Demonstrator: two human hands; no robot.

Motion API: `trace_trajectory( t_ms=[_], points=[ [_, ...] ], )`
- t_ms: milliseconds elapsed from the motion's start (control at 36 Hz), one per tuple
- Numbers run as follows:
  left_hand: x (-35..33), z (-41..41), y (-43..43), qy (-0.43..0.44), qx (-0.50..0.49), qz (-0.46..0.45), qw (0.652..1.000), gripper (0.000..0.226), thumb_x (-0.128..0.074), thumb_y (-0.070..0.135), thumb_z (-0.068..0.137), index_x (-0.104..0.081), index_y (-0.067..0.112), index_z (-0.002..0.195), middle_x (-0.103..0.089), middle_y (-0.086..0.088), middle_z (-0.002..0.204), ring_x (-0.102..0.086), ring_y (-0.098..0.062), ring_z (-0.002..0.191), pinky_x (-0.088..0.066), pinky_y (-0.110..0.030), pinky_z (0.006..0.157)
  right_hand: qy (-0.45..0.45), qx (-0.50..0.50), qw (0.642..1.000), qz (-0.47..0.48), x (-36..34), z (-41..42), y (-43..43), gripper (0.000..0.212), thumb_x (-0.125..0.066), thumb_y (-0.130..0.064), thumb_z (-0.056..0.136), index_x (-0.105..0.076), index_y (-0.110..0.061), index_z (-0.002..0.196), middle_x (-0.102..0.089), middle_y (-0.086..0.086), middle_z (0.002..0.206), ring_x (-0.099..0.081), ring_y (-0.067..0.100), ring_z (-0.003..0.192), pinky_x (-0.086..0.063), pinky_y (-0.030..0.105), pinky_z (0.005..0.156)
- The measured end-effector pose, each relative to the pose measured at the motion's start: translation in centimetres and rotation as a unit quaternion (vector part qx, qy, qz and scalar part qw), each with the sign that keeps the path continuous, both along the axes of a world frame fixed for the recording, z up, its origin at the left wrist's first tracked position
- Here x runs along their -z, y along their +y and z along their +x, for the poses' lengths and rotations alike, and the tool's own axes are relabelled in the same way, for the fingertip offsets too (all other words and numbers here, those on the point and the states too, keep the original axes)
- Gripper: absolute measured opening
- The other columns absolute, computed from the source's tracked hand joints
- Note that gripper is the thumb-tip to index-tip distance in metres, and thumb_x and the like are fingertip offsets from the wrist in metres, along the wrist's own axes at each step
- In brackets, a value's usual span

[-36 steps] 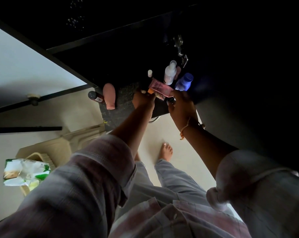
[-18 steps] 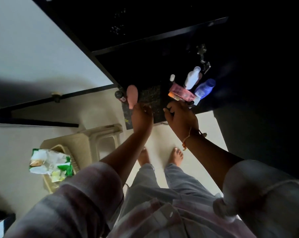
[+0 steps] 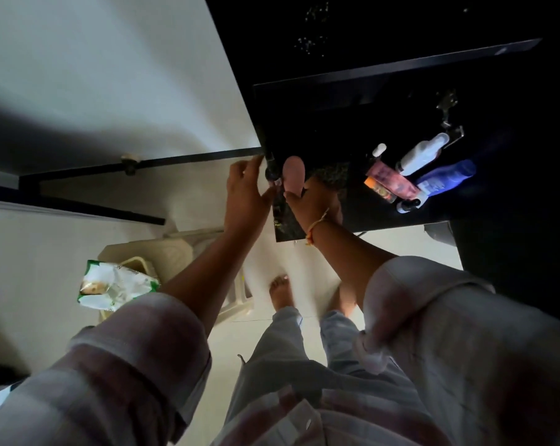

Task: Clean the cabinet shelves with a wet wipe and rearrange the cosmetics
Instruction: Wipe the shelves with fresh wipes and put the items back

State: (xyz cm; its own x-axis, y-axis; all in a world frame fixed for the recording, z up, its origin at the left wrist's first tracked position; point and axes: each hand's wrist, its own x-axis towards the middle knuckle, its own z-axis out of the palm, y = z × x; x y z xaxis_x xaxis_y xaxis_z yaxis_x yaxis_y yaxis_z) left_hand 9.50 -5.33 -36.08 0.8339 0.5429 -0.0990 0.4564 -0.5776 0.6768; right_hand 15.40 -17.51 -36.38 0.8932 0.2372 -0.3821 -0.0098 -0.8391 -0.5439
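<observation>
Far to the left of my fingers, down by my left sleeve, a green-and-white wet wipe pack (image 3: pixel 116 286) lies on a pale basket (image 3: pixel 140 263) beside a cream plastic stool (image 3: pixel 188 252). My left hand (image 3: pixel 244 196) is raised at the left front corner of the dark shelf (image 3: pixel 362 214), its fingers curled with the thumb reaching toward a small dark bottle (image 3: pixel 271 171) that stands just past my fingertips; I cannot tell whether I am actually touching it, though the fingers are not closed around it. Right beside that bottle stands a pink rounded bottle (image 3: pixel 293 173), and my right hand (image 3: pixel 317 204), with an orange thread bracelet (image 3: pixel 317 225) on the wrist, is wrapped around its base, thumb on the left side and fingers behind. Well to the right of both hands, further along the same shelf, the other cosmetics sit clustered: a pink tube (image 3: pixel 391 178) and an orange tube (image 3: pixel 380 189) lying down, a white spray bottle (image 3: pixel 421 154), a blue bottle (image 3: pixel 445 178), and a small dark dropper (image 3: pixel 407 206) at the front.
</observation>
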Motion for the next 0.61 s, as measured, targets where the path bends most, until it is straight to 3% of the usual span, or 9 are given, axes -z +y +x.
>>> trace_trajectory(
  t_ms=[222, 417, 472, 528, 611],
  points=[
    [0.9, 1.1, 0.6, 0.004, 0.046, 0.018, 0.999, 0.040, -0.066, 0.023, 0.088, -0.059, 0.021, 0.128, -0.055, -0.005, 0.117, -0.056, -0.019, 0.102, -0.052, -0.031, 0.082, 0.040, 0.011, 0.999, -0.034, 0.7, 0.4, 0.9, 0.052, -0.052, -0.048, 0.096, -0.055, -0.007, 0.127, -0.062, 0.014, 0.120, -0.062, 0.025, 0.110, -0.051, 0.030, 0.087],
    [1.0, 2.1, 1.0, 0.022, 0.057, -0.004, 0.998, 0.034, -0.068, 0.024, 0.086, -0.057, 0.015, 0.116, -0.066, -0.002, 0.108, -0.064, -0.017, 0.099, -0.055, -0.040, 0.082, 0.103, 0.026, 0.994, -0.014, 1.2, 0.7, 1.2, 0.053, -0.057, -0.046, 0.094, -0.055, -0.004, 0.127, -0.061, 0.017, 0.121, -0.061, 0.027, 0.108, -0.052, 0.033, 0.084],
    [0.8, 2.3, 0.8, 0.019, 0.054, -0.003, 0.998, 0.035, -0.069, 0.023, 0.085, -0.058, 0.015, 0.117, -0.067, -0.001, 0.107, -0.065, -0.016, 0.097, -0.056, -0.039, 0.082, 0.115, 0.040, 0.993, -0.003, 1.2, 0.8, 0.9, 0.047, -0.060, -0.044, 0.092, -0.061, -0.004, 0.117, -0.064, 0.014, 0.103, -0.061, 0.021, 0.087, -0.049, 0.029, 0.071],
    [0.5, 2.5, 0.4, 0.008, 0.049, -0.004, 0.999, 0.036, -0.070, 0.022, 0.084, -0.058, 0.015, 0.117, -0.068, 0.000, 0.106, -0.065, -0.014, 0.095, -0.057, -0.036, 0.081, 0.115, 0.060, 0.992, 0.002, 1.2, 0.9, 0.1, 0.038, -0.062, -0.044, 0.089, -0.066, -0.008, 0.099, -0.055, 0.001, 0.072, -0.051, 0.011, 0.059, -0.036, 0.019, 0.050],
    [-0.1, 3.0, -0.5, 0.011, 0.041, -0.019, 0.999, 0.035, -0.069, 0.026, 0.085, -0.058, 0.015, 0.116, -0.068, 0.000, 0.104, -0.066, -0.015, 0.092, -0.056, -0.038, 0.080, 0.127, 0.056, 0.990, 0.009, 0.9, 1.0, -1.9, 0.037, -0.059, -0.046, 0.088, -0.067, -0.009, 0.087, -0.055, 0.001, 0.066, -0.053, 0.017, 0.061, -0.025, 0.017, 0.048]
  ],
)
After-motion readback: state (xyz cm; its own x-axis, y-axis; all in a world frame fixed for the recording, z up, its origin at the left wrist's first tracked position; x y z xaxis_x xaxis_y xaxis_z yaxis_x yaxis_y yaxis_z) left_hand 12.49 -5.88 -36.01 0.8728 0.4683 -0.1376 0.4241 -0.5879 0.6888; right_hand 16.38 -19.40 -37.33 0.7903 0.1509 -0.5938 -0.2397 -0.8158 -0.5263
